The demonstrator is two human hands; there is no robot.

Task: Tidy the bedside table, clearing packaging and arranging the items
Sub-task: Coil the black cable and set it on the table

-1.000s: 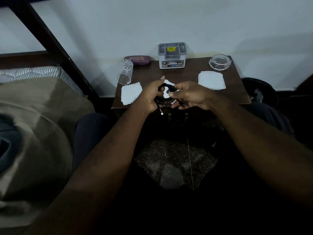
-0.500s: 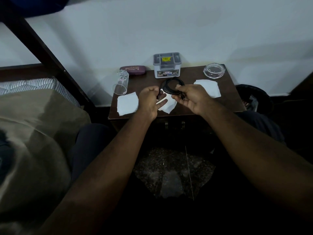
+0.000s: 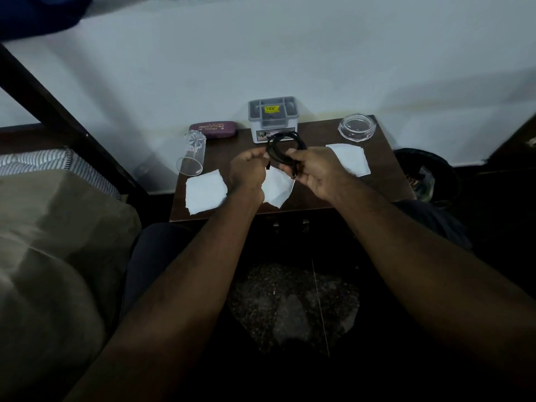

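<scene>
A coiled black cable (image 3: 285, 146) hangs above the dark wooden bedside table (image 3: 385, 181). My left hand (image 3: 248, 172) and my right hand (image 3: 311, 169) both grip the coil, one on each side, with a plug end dangling between them. Three white paper pieces lie on the table: one at the front left (image 3: 204, 192), one under my hands (image 3: 280, 188), one at the right (image 3: 349, 158). A clear glass (image 3: 191, 156) lies on its side at the left edge.
At the table's back stand a grey organiser box (image 3: 272, 111), a maroon spectacle case (image 3: 213, 129) and a clear glass ashtray (image 3: 357, 126). A dark bin (image 3: 429, 175) sits to the right of the table. A bed with a blanket (image 3: 52, 256) fills the left.
Both hands have lifted the cable coil up and away from me, from the table's front edge toward the grey box. The coil now stands more upright between them.
</scene>
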